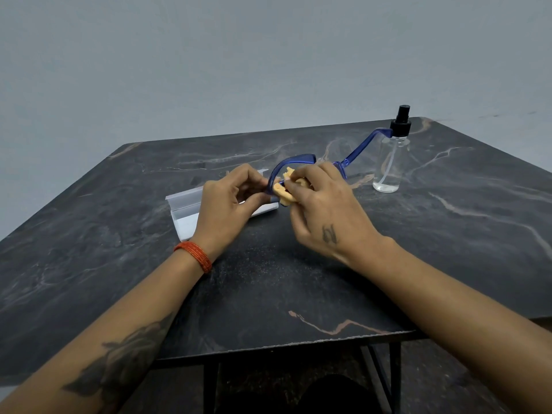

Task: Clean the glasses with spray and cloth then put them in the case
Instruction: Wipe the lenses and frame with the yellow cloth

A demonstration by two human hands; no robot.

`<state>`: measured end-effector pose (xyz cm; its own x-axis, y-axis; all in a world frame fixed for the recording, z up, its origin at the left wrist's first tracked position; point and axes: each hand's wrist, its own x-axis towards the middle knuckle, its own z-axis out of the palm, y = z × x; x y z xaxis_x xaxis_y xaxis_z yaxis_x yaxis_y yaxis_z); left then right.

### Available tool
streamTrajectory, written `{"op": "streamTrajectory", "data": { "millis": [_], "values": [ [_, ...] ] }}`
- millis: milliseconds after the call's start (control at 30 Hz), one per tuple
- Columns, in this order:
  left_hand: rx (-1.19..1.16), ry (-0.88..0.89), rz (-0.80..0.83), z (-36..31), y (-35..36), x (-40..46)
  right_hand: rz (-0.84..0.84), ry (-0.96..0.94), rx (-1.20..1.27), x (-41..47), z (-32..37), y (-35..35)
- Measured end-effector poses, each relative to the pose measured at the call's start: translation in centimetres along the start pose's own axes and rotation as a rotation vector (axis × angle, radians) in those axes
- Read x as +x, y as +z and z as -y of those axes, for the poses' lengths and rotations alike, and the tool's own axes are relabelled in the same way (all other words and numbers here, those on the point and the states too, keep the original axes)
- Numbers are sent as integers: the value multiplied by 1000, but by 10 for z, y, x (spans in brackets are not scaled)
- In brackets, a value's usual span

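Two hands over the dark counter (268,294).
Left hand (227,204) pinches blue glasses (294,162); right hand (325,210) pinches yellow cloth (285,197); one arm points at the bottle (391,162).

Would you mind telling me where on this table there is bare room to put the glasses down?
Bare table runs between the forearms up to the near edge, and along the far edge behind the case. The right side past the bottle is bare too. The middle is crowded: left hand, right hand, glasses and cloth.
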<state>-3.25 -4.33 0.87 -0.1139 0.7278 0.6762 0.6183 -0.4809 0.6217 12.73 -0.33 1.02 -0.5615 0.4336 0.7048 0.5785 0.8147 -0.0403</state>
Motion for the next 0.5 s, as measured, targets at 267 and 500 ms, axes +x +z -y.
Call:
{"op": "streamTrajectory", "data": {
  "millis": [267,500],
  "values": [
    [39,12,-22,2,-2,1,-43,-68,159,1,-5,0],
    [63,40,-16,2,-2,2,-164,-55,-66,2,-7,1]
  ]
}}
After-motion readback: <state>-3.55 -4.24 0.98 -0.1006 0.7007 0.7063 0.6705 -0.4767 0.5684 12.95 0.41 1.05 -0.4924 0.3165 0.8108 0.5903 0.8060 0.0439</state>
